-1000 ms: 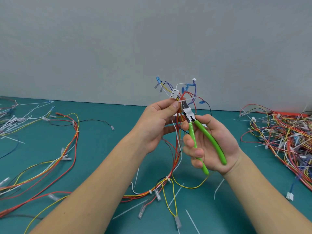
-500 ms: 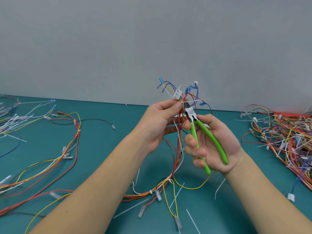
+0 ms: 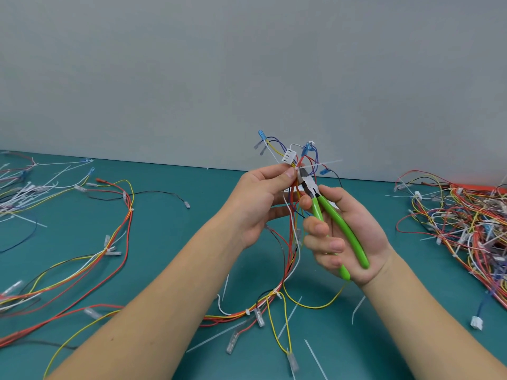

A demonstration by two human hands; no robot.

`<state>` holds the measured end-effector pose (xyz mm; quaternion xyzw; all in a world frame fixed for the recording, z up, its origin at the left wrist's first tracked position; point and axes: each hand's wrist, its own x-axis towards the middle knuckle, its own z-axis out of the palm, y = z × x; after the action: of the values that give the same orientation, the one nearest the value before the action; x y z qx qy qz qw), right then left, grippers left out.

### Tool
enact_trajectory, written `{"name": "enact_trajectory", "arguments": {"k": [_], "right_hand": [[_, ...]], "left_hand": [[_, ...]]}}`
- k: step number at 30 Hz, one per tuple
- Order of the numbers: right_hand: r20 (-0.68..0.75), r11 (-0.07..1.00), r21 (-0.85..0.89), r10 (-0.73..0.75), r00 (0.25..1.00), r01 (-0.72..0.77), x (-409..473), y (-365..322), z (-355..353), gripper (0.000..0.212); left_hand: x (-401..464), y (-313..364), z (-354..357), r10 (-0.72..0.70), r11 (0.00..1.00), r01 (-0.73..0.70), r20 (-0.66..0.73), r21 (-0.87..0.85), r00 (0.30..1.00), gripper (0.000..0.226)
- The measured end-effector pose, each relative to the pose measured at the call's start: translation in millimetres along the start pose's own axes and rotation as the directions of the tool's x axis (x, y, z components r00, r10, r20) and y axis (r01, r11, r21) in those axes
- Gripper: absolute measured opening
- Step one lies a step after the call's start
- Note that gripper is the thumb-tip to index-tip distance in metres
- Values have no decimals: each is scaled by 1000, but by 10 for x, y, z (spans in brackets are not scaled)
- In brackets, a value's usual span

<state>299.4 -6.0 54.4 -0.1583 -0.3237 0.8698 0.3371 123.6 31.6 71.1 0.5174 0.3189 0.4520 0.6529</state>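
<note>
My left hand (image 3: pixel 260 198) pinches a bundle of coloured wires (image 3: pixel 295 242) just below a white connector (image 3: pixel 289 155), holding it up above the teal table. My right hand (image 3: pixel 343 237) grips green-handled cutters (image 3: pixel 333 223), fingers curled round the handles. The cutters' metal jaws (image 3: pixel 306 179) sit at a white cable tie (image 3: pixel 325 163) that wraps the bundle; the tie's tail sticks out to the right. Blue terminals (image 3: pixel 306 149) fan out above the bundle. The wires hang down and trail onto the table.
A loose wire harness (image 3: pixel 109 250) lies across the table's left side. A dense tangle of wires (image 3: pixel 466 223) fills the right. White ties and wires (image 3: pixel 19 187) pile at far left. Cut tie pieces (image 3: pixel 315 357) lie near the front. A grey wall stands behind.
Both hands with the bundle and cutters have shifted slightly right and down in view; the grips are the same, and the jaws stay at the cable tie.
</note>
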Motion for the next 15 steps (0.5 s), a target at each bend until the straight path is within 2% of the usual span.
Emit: {"name": "enact_trajectory", "arguments": {"k": [3,8,15], "right_hand": [[46,998,58,-3,999,0,-6,1,-4,33],[74,996,90,-10,997,3,-8,4,-8,35],[82,998,62,-7,997,2,-24,-12,11,36]], "left_hand": [[7,-2,-6,-9,1000,9,-1,-6,1000,15],[14,1,-14,-15,1000,15,-4,-11,1000,16],[-8,25,-17,2,1000,-2,26,6,1000,17]]}}
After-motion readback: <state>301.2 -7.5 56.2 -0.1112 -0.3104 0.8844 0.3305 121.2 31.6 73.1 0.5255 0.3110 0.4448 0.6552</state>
